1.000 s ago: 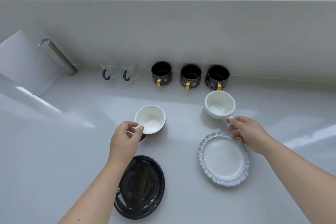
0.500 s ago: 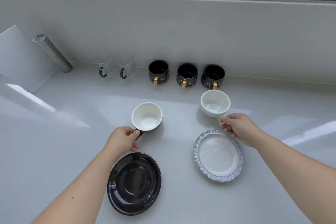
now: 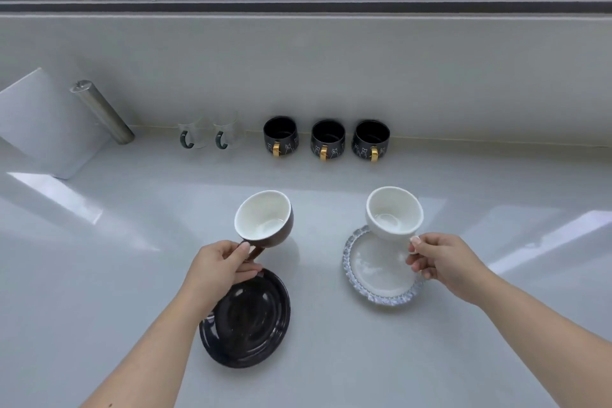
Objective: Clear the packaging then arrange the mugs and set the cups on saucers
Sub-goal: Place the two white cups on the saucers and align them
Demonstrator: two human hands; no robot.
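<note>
My left hand [image 3: 220, 263] grips the handle of a brown cup with a white inside [image 3: 263, 219], held in the air just beyond the black saucer [image 3: 246, 318]. My right hand [image 3: 443, 263] holds a white cup [image 3: 394, 214] by its handle, raised over the far edge of the white saucer with a blue-grey rim [image 3: 374, 270]. Three black mugs with gold handles [image 3: 328, 140] stand in a row at the back wall. To their left stand two clear glass mugs with dark green handles [image 3: 210, 136].
A steel cylinder [image 3: 102, 111] leans at the back left beside a white board [image 3: 43, 129]. The white counter [image 3: 463, 341] runs to a low wall under the window.
Both cups have been lifted off the counter and brought nearer, toward their saucers. The white cup now hangs over its saucer's far edge.
</note>
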